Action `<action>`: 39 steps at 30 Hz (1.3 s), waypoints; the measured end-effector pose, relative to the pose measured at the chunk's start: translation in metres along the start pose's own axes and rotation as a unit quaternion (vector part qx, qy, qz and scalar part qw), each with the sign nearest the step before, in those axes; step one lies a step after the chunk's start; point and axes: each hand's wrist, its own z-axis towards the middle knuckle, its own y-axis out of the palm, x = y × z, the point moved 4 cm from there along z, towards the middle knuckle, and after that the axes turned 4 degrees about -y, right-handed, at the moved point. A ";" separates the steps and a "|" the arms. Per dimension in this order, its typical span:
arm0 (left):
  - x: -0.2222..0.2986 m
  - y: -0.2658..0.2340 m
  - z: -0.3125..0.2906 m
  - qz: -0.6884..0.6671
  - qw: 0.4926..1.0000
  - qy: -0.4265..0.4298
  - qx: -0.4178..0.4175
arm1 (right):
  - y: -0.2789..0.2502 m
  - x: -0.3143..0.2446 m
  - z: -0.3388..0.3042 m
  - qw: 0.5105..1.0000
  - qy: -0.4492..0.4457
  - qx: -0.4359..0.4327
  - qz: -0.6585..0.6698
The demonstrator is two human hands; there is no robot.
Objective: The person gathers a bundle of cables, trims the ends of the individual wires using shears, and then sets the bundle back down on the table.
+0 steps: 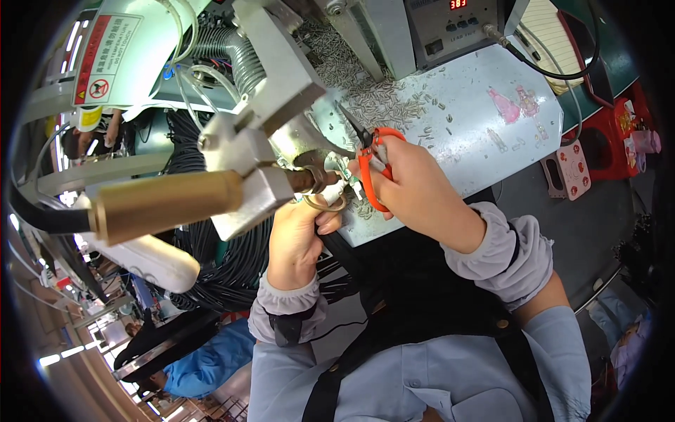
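My right hand [415,176] is closed around orange-handled scissors [373,169]. Their dark, pointed blades are spread and face the far left, above a scatter of small metal pieces. Just to the left, my left hand [301,235] is raised with its fingers bent together in a pinch. A small white and green part [351,184] shows between the two hands, and a thin beige loop [327,204] lies across the left fingertips. What the left fingers grip is partly hidden by the brass-coloured cylinder and metal clamp [260,186] of a machine in front.
Many small metal pins [394,102] lie on the pale work plate [471,133]. A control box [457,32] with a red display stands at the back. Bundled black cables [232,264] hang at left. A red stool [619,133] is at right; another person in blue [211,362] sits lower left.
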 end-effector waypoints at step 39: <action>-0.054 0.016 -0.074 0.172 0.980 0.050 -0.080 | -0.010 -0.024 -0.066 0.982 -0.178 -0.053 -0.041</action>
